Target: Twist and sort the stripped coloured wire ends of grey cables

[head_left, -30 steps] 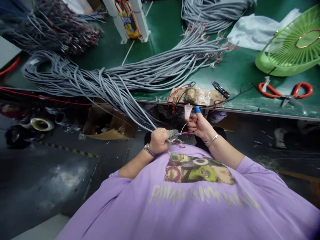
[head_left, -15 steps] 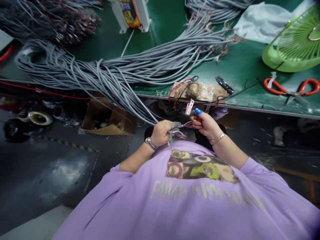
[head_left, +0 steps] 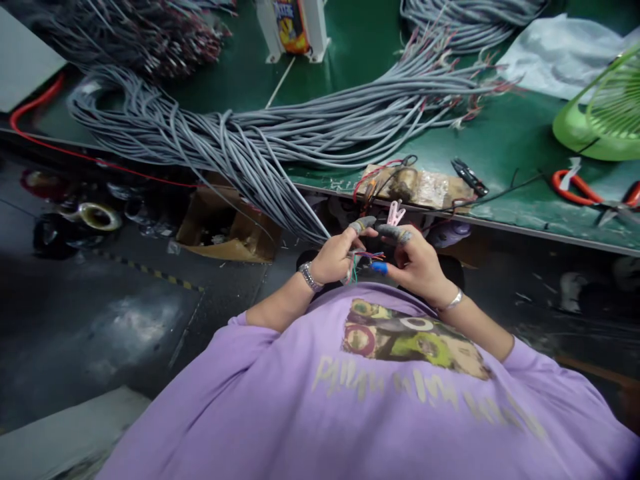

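Observation:
My left hand (head_left: 336, 255) is closed round the end of one grey cable (head_left: 295, 223) that runs up to the big bundle of grey cables (head_left: 260, 143) on the green bench. Thin coloured wires (head_left: 367, 257) fan out of that cable end between my hands. My right hand (head_left: 413, 261), with a blue finger cot on the thumb and grey cots on the fingers, pinches those wires. A small pink clip (head_left: 396, 213) sticks up just above the fingertips; I cannot tell which fingers hold it. Both hands sit close together in front of my purple shirt.
The green bench (head_left: 505, 133) carries a taped wooden block with wires (head_left: 415, 187), small black cutters (head_left: 470, 177), red-handled scissors (head_left: 590, 195), a green fan (head_left: 607, 113) and a plastic sheet (head_left: 560, 50). More cable bundles lie at the back. Tape rolls (head_left: 97, 215) and a cardboard box (head_left: 225, 230) are under the bench.
My hands have come closer together and a little lower. The right hand has turned so its blue thumb points down to the wires. The view has shifted right.

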### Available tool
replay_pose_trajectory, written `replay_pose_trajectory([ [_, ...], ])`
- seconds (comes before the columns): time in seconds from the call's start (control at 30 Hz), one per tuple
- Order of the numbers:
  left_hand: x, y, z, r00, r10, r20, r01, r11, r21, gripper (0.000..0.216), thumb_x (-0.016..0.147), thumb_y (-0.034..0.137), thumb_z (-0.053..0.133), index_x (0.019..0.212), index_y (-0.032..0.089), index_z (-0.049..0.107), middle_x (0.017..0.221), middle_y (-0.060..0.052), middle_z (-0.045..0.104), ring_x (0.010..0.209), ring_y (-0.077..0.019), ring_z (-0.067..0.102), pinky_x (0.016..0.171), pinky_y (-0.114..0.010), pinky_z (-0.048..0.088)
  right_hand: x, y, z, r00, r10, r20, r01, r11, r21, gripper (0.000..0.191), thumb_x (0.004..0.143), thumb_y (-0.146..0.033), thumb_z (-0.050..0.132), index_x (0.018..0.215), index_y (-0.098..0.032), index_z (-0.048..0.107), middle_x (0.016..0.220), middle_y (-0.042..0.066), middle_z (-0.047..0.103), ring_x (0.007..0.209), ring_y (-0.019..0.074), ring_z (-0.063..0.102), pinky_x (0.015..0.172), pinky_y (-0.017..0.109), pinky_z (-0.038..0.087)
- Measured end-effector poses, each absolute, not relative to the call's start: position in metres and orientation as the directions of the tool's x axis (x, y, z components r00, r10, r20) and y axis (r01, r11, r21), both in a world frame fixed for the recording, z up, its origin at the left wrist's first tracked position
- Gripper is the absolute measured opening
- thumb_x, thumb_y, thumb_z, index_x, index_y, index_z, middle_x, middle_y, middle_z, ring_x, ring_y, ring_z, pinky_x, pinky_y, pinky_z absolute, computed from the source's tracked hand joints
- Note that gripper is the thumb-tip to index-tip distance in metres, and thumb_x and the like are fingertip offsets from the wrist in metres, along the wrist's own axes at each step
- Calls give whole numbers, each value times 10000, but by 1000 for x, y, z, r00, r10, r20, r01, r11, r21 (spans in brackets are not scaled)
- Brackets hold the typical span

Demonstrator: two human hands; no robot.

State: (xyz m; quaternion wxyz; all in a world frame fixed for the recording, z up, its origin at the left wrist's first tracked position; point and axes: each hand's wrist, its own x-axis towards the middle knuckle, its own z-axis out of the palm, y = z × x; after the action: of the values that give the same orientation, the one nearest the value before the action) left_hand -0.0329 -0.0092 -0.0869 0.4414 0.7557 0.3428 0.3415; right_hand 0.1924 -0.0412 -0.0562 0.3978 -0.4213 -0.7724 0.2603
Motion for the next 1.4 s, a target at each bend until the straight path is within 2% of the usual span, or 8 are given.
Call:
replay_pose_trajectory([
  [0.13, -30, -9, -85, 553, 789, 266, 262, -468, 844, 824, 836, 394, 717, 1544, 219, 333, 1316, -130, 664, 911, -181, 687, 859, -325, 552, 180, -44, -52, -456, 801, 388, 498, 591, -635, 469, 854, -370, 713, 1294, -228, 637, 1248, 119, 673, 1005, 254, 687, 792, 342, 573],
  [0.33, -34, -9, -76, 603, 751, 269, 270, -510, 817, 790, 800, 225, 685, 1522, 226, 365, 1415, -150, 595, 886, -146, 677, 795, -280, 539, 179, -42, -59, -513, 789, 339, 379, 563, -735, 170, 829, -168, 588, 934, -196, 718, 858, 56, 709, 738, 171, 645, 690, 288, 505],
  [0.53, -55, 2, -48, 813, 570, 119, 286, -569, 771, 213, 866, 267, 610, 1036, 176, 700, 889, -63, 736, 782, -175, 673, 744, -286, 517, 191, -40, -54, -483, 858, 178, 334, 368, -868, 166, 811, -190, 586, 903, -204, 724, 781, 29, 726, 653, 156, 605, 656, 276, 463],
  [0.67, -62, 10, -33, 870, 493, 9, 255, -466, 848, 343, 957, 461, 533, 850, 172, 681, 731, -47, 691, 656, -141, 615, 652, -261, 477, 197, -35, -51, -576, 795, 193, 399, 479, -782, 135, 789, -205, 615, 873, -211, 720, 762, 33, 713, 647, 154, 588, 635, 262, 425],
  [0.93, -72, 11, -53, 536, 840, 88, -100, -40, 994, 536, 795, 698, 663, 828, 163, 673, 552, -5, 595, 453, -108, 511, 467, -249, 408, 226, -16, -70, -260, 930, 259, 543, 363, -757, 163, 859, -345, 634, 814, -219, 728, 701, 35, 678, 630, 165, 562, 618, 286, 414],
  [1.17, -45, 0, -51, 380, 885, 271, -3, -291, 957, 454, 807, 601, 721, 896, 156, 734, 743, -60, 747, 614, -161, 677, 597, -294, 545, 215, -16, -83, -122, 981, -153, 5, -153, -988, 592, 809, -745, 608, 696, -166, 650, 576, 25, 621, 417, 56, 322, 414, 216, 236],
  [1.3, -20, -1, -55, 362, 769, 527, 313, -633, 708, 302, 879, 467, 687, 947, 187, 778, 800, -65, 773, 723, -168, 697, 738, -320, 542, 202, -2, -88, -236, 935, -266, -202, -315, -927, 618, 811, -775, 584, 678, -173, 635, 456, -27, 462, 383, 56, 256, 372, 209, 165],
  [1.4, -10, 2, -66, 379, 723, 577, 448, -689, 570, 292, 919, 440, 630, 958, 192, 780, 771, -64, 769, 689, -165, 684, 716, -315, 520, 194, 10, -91, -216, 941, -261, -288, -317, -904, 527, 789, -699, 682, 662, -196, 590, 428, -68, 364, 381, 60, 245, 374, 204, 192],
])
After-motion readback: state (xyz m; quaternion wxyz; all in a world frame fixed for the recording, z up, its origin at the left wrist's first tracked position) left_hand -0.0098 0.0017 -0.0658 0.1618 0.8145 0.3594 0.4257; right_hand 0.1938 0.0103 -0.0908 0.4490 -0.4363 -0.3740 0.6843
